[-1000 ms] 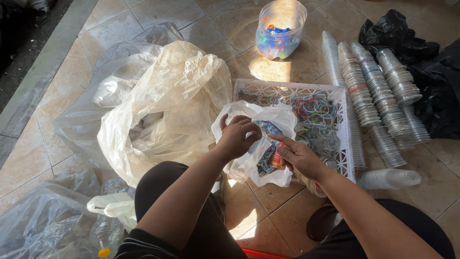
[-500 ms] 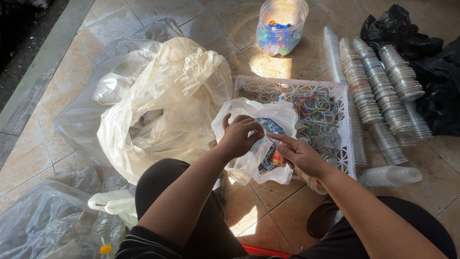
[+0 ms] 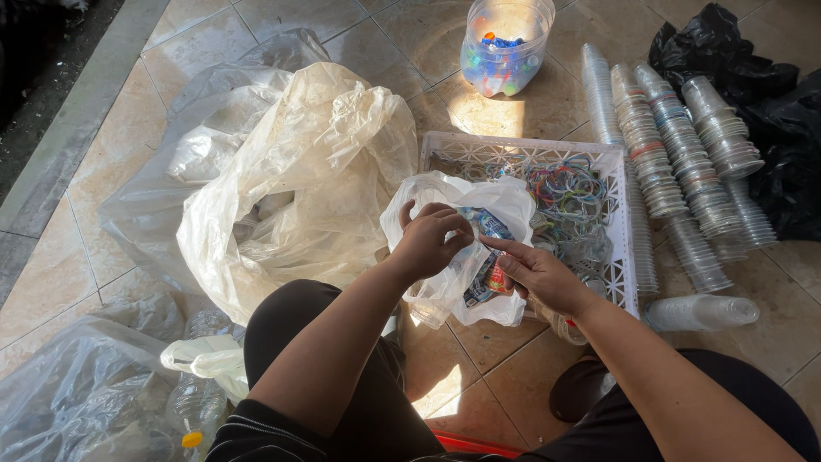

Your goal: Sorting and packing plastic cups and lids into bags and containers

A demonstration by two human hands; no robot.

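A small white plastic bag [image 3: 445, 192] with crumpled colourful wrappers inside is held open in front of my knees. My left hand [image 3: 430, 239] pinches the bag's rim from above. Beside it, my right hand [image 3: 534, 272] grips the bag's right side, with one finger pointing into the opening. Directly behind the bag lies a white plastic basket [image 3: 617, 224] holding a tangle of coloured plastic rings.
A big yellowish translucent bag [image 3: 291, 180] bulges at the left, with clear bags and a bottle [image 3: 195, 409] in front of it. Rows of stacked clear cups [image 3: 676, 154] lie at the right beside black bags [image 3: 770, 103]. A clear jar of coloured caps [image 3: 503, 47] stands behind.
The white bag has been pulled a little wider open. Both hands have stayed at its rim with only small finger shifts.
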